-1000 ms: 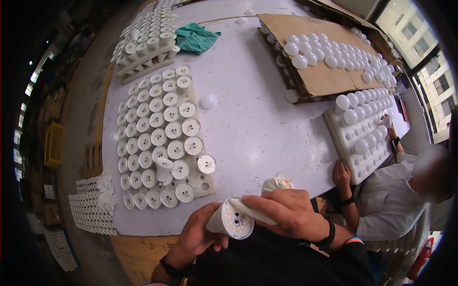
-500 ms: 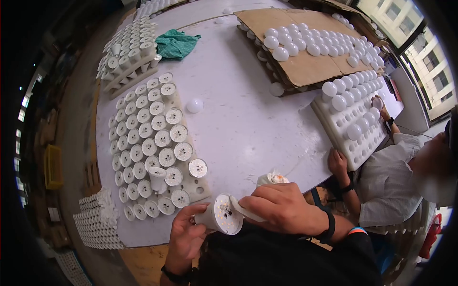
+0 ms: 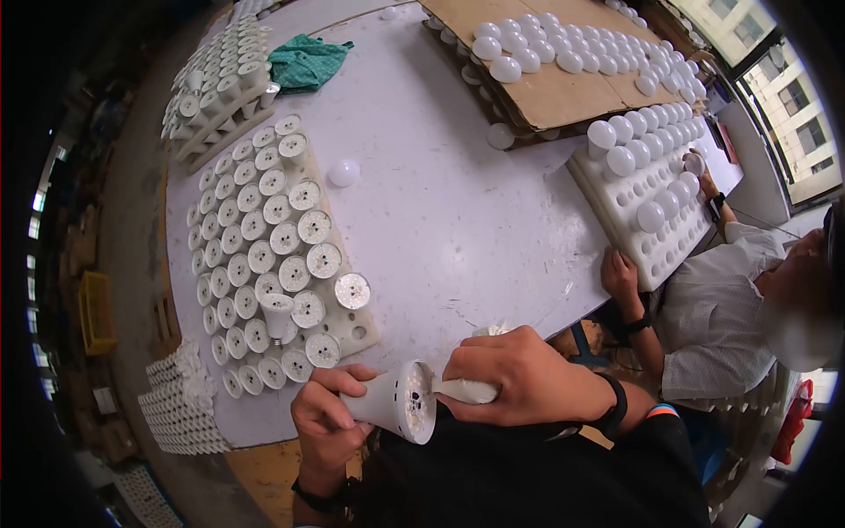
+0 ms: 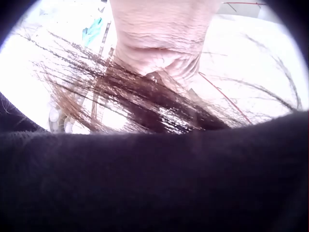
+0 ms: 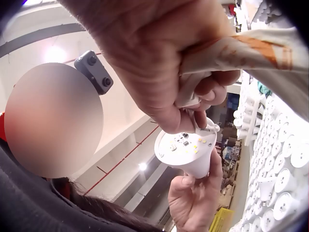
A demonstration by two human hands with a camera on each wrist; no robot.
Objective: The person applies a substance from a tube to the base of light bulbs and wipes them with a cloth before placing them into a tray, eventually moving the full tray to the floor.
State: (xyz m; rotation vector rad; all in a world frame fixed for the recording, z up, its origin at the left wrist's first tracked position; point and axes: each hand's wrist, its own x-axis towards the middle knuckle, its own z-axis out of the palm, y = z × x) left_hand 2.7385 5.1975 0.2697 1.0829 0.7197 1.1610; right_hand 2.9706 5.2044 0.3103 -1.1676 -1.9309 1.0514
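My left hand (image 3: 324, 421) grips a white LED bulb base (image 3: 380, 407) by its narrow end. The base is tilted, and its round board with small yellow LEDs faces my right hand. My right hand (image 3: 532, 380) squeezes a soft white plastic bag (image 5: 224, 58) with orange print, twisted within the curled fingers. In the right wrist view, the bag's narrow end is right at the rim of the bulb base (image 5: 195, 166). The left wrist view has only my wrist (image 4: 159, 38), loose hair and dark cloth; the held base is hidden there.
To the left, a foam tray (image 3: 359, 333) bears rows of bulb bases, one lying on top. A loose white dome (image 3: 344, 172) and green cloth (image 3: 308, 63) lie on the table. Cardboard (image 3: 563, 92) carries white domes. At right, another person (image 3: 704, 308) works at a foam tray (image 3: 616, 198).
The bulb base has turned so its board faces more to the right, with my left fingers shifted around its narrow end. My right hand still holds the bag at the rim. The head view has shifted.
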